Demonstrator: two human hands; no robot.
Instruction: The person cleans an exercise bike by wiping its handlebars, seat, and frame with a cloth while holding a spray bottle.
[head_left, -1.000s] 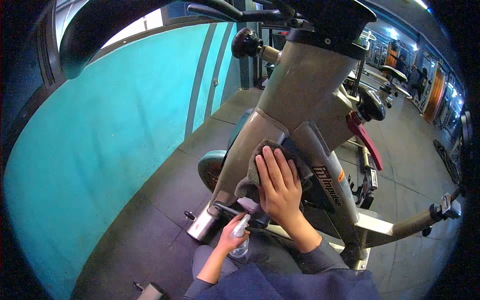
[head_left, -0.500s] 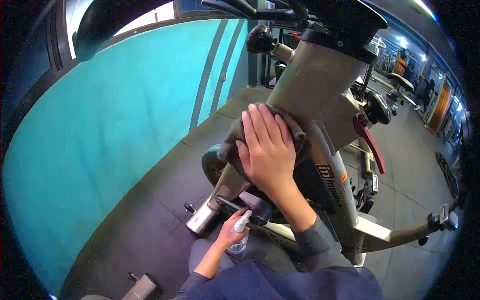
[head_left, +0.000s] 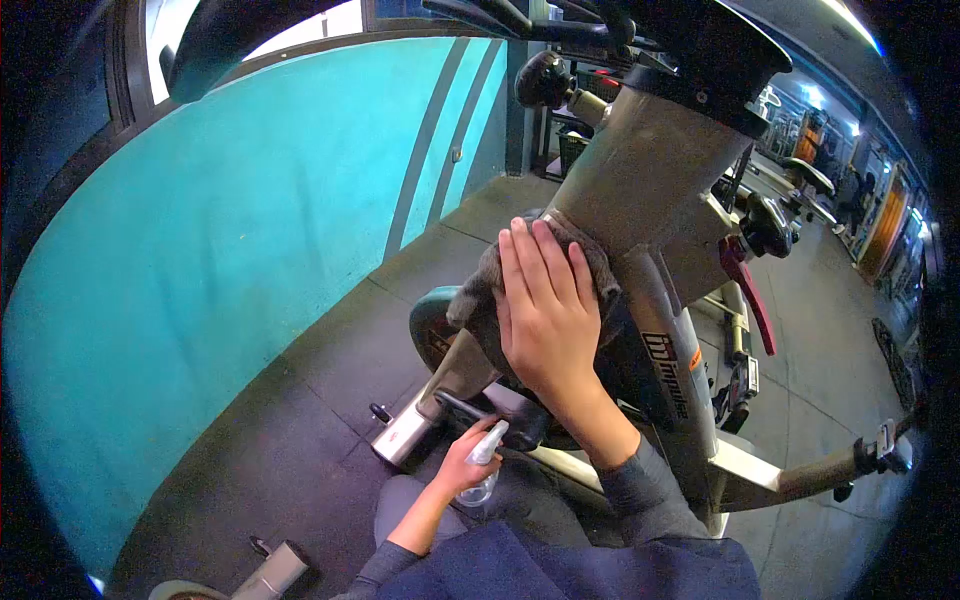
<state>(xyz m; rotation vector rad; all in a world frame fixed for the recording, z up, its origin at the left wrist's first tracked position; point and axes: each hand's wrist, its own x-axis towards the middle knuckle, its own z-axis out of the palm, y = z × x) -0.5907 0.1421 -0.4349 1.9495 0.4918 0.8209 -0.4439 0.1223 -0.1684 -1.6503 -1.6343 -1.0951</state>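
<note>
My right hand lies flat, fingers stretched out, over a dark grey cloth. Its palm presses the cloth against the lower part of the exercise bike's beige frame. Bunched folds of the cloth stick out on both sides of the hand; the part under the palm is hidden. Lower down, my left hand is closed around a clear spray bottle with a white spray head. That bottle is close to the bike's black pedal, above my knees.
A turquoise wall runs along the left. The bike's front foot rests on the dark floor. To the right are a red lever and a curved rear leg. More gym equipment stands in the background.
The view has shifted slightly, so the bike appears a little farther right and lower. My right hand stays on the cloth, slightly lower on the frame. My left hand still holds the bottle.
</note>
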